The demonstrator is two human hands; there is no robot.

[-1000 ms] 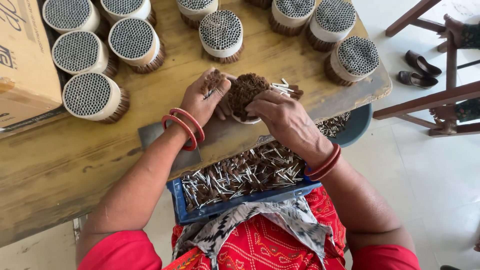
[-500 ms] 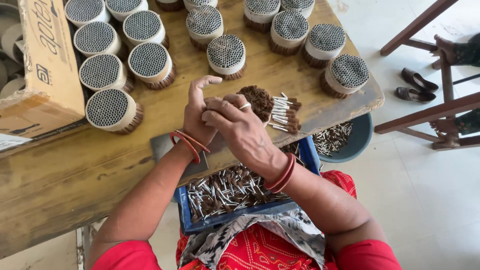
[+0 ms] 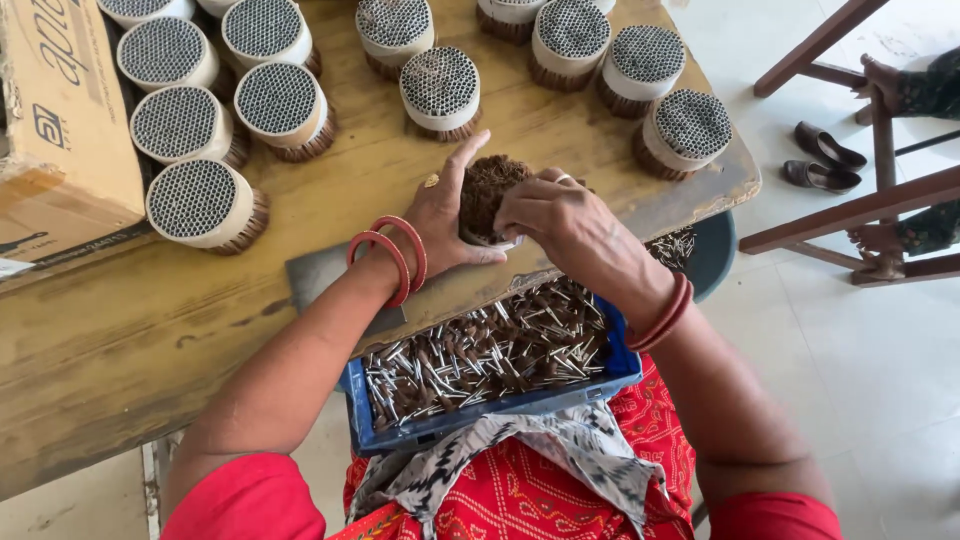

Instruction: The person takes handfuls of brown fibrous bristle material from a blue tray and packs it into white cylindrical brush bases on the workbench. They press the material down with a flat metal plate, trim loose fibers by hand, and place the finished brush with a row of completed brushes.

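Observation:
A round bundle of small brown-tipped sticks (image 3: 487, 190) stands on the wooden table (image 3: 120, 340), brown ends up. My left hand (image 3: 440, 220) cups its left side, fingers up along the bundle. My right hand (image 3: 560, 215) closes around its right side from above. Both wrists wear red bangles. Below the hands, on my lap, a blue tray (image 3: 480, 420) holds several loose sticks with silver stems.
Several finished round bundles (image 3: 190, 200) wrapped in white bands stand across the table's far half. A cardboard box (image 3: 55, 130) sits at the left. A grey metal plate (image 3: 320, 275) lies under my left wrist. A dark bowl (image 3: 715, 250) sits beyond the table's right corner, with chairs and sandals (image 3: 820, 155) further right.
The sticks that jutted out sideways from the bundle are now gathered in. Both hands have closed around the bundle and stood it upright.

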